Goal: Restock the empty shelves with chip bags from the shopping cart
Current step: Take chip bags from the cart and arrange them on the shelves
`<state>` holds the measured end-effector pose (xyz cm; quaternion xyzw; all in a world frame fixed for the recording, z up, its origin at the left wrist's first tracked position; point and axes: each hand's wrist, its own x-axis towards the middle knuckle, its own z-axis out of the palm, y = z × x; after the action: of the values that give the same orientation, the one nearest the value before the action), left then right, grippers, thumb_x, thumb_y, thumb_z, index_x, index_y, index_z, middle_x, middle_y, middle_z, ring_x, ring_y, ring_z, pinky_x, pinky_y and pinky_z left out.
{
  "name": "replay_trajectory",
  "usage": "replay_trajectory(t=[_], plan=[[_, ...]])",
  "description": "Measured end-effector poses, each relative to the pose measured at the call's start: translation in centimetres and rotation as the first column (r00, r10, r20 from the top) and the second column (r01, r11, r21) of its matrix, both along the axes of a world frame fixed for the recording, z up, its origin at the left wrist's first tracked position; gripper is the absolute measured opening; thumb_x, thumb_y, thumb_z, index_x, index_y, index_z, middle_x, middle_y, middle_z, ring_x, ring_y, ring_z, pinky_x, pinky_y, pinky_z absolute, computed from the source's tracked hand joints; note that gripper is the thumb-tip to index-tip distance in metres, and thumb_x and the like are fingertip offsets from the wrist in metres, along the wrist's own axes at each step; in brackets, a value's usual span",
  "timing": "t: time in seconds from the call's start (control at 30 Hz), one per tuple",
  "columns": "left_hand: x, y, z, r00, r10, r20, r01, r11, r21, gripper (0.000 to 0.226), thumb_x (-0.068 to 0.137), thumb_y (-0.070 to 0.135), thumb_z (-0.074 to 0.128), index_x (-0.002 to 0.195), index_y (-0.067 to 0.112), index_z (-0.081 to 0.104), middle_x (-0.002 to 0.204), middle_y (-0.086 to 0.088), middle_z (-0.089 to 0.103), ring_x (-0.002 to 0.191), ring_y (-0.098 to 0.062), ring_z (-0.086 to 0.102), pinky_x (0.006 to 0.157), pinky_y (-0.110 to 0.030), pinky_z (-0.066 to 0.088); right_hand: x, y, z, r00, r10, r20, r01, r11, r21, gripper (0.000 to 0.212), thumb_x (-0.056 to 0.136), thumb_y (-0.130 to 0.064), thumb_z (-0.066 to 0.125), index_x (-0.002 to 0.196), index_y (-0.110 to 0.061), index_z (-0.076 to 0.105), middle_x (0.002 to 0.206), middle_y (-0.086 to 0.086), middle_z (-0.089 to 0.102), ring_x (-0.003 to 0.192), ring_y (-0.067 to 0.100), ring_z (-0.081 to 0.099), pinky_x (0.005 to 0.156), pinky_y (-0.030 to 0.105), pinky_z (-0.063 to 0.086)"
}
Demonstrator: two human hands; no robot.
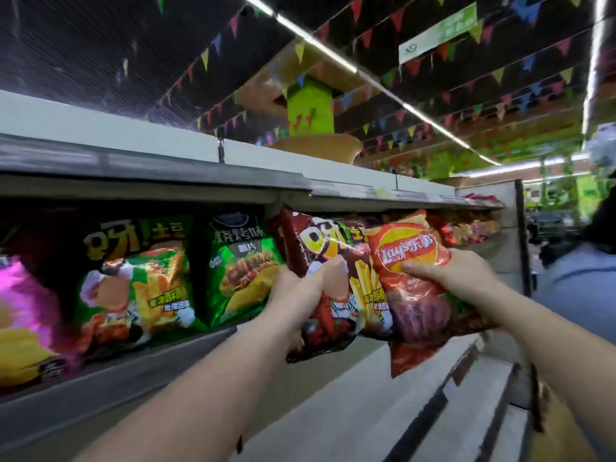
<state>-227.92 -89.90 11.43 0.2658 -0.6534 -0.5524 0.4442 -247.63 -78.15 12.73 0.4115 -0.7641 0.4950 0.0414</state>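
Dark brown foil marks the chip bag (328, 261) gripped in the left hand (300, 288), thumb curled over its front. A red chip bag (410, 261) is held beside it, slightly overlapping, by the right hand (456, 278), thumb pressed on its face. Both bags are raised at the shelf (186, 348) edge, just right of two green chip bags (240, 271) standing there.

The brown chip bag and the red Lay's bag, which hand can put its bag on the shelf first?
Probably the left hand: its brown chip bag sits right beside the green barbecue chip bag already shelved.
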Motion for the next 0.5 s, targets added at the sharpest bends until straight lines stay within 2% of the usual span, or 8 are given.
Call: replay_trajectory(t=[0.07, 0.13, 0.2, 0.23, 0.3, 0.37, 0.43, 0.5], plan=[[-1.5, -1.6, 1.3, 0.999, 0.044, 0.017, -0.044, 0.999, 0.011, 0.091, 0.048, 0.063, 0.079, 0.124, 0.019, 0.052, 0.112, -0.008, 0.067, 0.098, -0.031, 0.066, 0.089, -0.047, 0.053, -1.2, -1.5, 1.1, 1.000, -0.002, -0.011, 0.002, 1.000, 0.021, 0.040, 0.070, -0.052, 0.073, 0.080, -0.014, 0.064, 0.088, 0.006, 0.063, 0.086, 0.026, 0.058, 0.079, 0.030, 0.042], [-2.9, -3.0, 2.6, 0.998, 0.047, 0.047, -0.050, 0.997, 0.051, 0.126, 0.027, 0.072, 0.078, 0.134, 0.015, 0.043, 0.122, -0.011, 0.062, 0.107, -0.033, 0.062, 0.092, -0.048, 0.050, -2.5, -3.0, 2.2, 1.000, -0.003, -0.018, 0.004, 0.998, 0.058, 0.045, 0.070, -0.054, 0.071, 0.071, -0.011, 0.060, 0.080, 0.006, 0.062, 0.073, 0.020, 0.055, 0.073, 0.030, 0.040], [-4.1, -4.1, 3.6, 0.997, 0.045, 0.054, -0.049, 0.996, 0.072, 0.137, 0.018, 0.072, 0.074, 0.136, 0.010, 0.040, 0.124, -0.013, 0.061, 0.109, -0.035, 0.061, 0.093, -0.049, 0.049, -4.1, -4.4, 3.1, 1.000, 0.003, -0.013, -0.002, 0.997, 0.074, 0.049, 0.067, -0.057, 0.071, 0.073, -0.008, 0.065, 0.079, 0.006, 0.063, 0.069, 0.015, 0.054, 0.072, 0.031, 0.040], [-4.6, -4.6, 3.9, 0.997, 0.039, 0.062, -0.044, 0.995, 0.092, 0.131, 0.022, 0.072, 0.074, 0.132, 0.008, 0.044, 0.121, -0.014, 0.062, 0.106, -0.035, 0.062, 0.092, -0.049, 0.050, -4.7, -5.1, 3.4, 1.000, 0.012, 0.000, -0.012, 0.998, 0.063, 0.048, 0.067, -0.056, 0.072, 0.074, -0.009, 0.066, 0.080, 0.006, 0.063, 0.072, 0.017, 0.055, 0.073, 0.031, 0.041], [-5.2, -5.1, 4.6, 0.997, 0.011, 0.075, -0.021, 0.992, 0.124, 0.102, 0.041, 0.067, 0.076, 0.122, 0.007, 0.057, 0.110, -0.014, 0.068, 0.098, -0.033, 0.066, 0.090, -0.047, 0.052, -5.7, -6.5, 4.0, 0.999, 0.039, 0.029, -0.041, 0.998, 0.046, 0.040, 0.066, -0.053, 0.074, 0.069, -0.014, 0.063, 0.083, 0.005, 0.062, 0.080, 0.022, 0.058, 0.077, 0.033, 0.045], [-5.7, -5.8, 4.7, 0.996, -0.024, 0.084, 0.011, 0.989, 0.151, 0.077, 0.059, 0.060, 0.076, 0.115, 0.008, 0.063, 0.100, -0.013, 0.072, 0.090, -0.031, 0.070, 0.089, -0.046, 0.054, -6.6, -7.9, 4.5, 0.993, 0.099, 0.065, -0.102, 0.994, 0.042, 0.038, 0.065, -0.051, 0.076, 0.069, -0.016, 0.063, 0.077, 0.001, 0.063, 0.075, 0.019, 0.060, 0.068, 0.030, 0.046], [-6.1, -6.9, 4.8, 0.993, -0.003, 0.120, -0.016, 0.988, 0.155, 0.071, 0.065, 0.060, 0.074, 0.113, 0.009, 0.063, 0.098, -0.012, 0.072, 0.089, -0.030, 0.070, 0.090, -0.045, 0.053, -7.4, -9.4, 5.0, 0.983, 0.155, 0.096, -0.160, 0.986, 0.047, 0.039, 0.065, -0.049, 0.077, 0.071, -0.013, 0.064, 0.072, 0.000, 0.063, 0.069, 0.016, 0.060, 0.060, 0.027, 0.043], [-6.3, -8.1, 4.9, 0.989, 0.077, 0.129, -0.095, 0.985, 0.142, 0.068, 0.072, 0.058, 0.070, 0.116, 0.008, 0.060, 0.101, -0.013, 0.071, 0.092, -0.032, 0.068, 0.091, -0.044, 0.053, -8.3, -11.2, 5.7, 0.972, 0.199, 0.125, -0.209, 0.976, 0.066, 0.045, 0.061, -0.049, 0.079, 0.078, -0.009, 0.066, 0.077, 0.005, 0.067, 0.072, 0.020, 0.064, 0.065, 0.029, 0.048]])
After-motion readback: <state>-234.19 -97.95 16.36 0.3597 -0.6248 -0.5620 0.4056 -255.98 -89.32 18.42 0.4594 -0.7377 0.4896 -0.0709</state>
